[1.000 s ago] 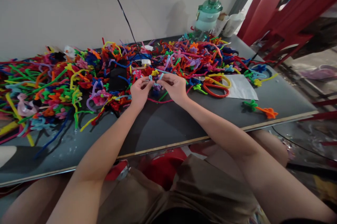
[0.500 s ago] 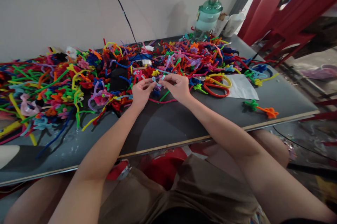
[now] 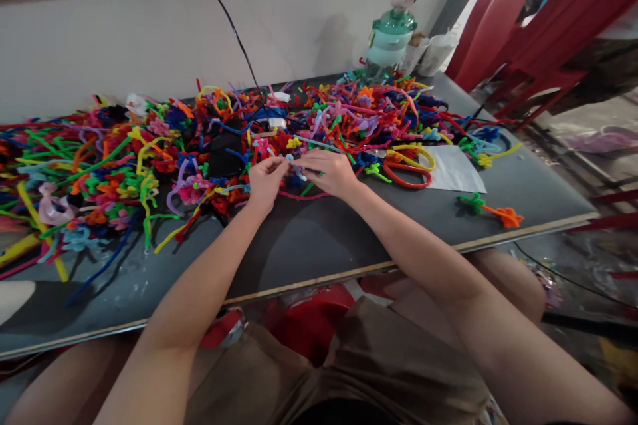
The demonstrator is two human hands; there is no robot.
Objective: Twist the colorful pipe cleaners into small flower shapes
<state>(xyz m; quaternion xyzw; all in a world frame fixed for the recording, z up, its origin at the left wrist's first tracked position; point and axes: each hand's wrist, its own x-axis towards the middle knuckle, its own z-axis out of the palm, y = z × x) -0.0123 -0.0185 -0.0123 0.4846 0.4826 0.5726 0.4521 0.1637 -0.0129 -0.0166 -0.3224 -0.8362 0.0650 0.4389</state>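
Observation:
My left hand (image 3: 264, 180) and my right hand (image 3: 327, 172) meet over the middle of the dark table (image 3: 319, 239), both pinching a thin light-blue pipe cleaner (image 3: 292, 157) between their fingertips. Just behind them spreads a big heap of coloured pipe cleaners (image 3: 149, 152), many bent into flower shapes. A pink strand (image 3: 299, 196) lies on the table under my hands.
Red-and-yellow handled scissors (image 3: 411, 169) lie on a white sheet of paper (image 3: 456, 172) to the right. A green and orange pipe-cleaner flower pair (image 3: 491, 209) sits near the right front edge. A green bottle with a doll top (image 3: 393, 26) and paper cups stand at the back. Red chairs (image 3: 498, 19) are beyond.
My hands have drawn closer together and dropped slightly toward the table, still working the light-blue pipe cleaner. The view has shifted a little.

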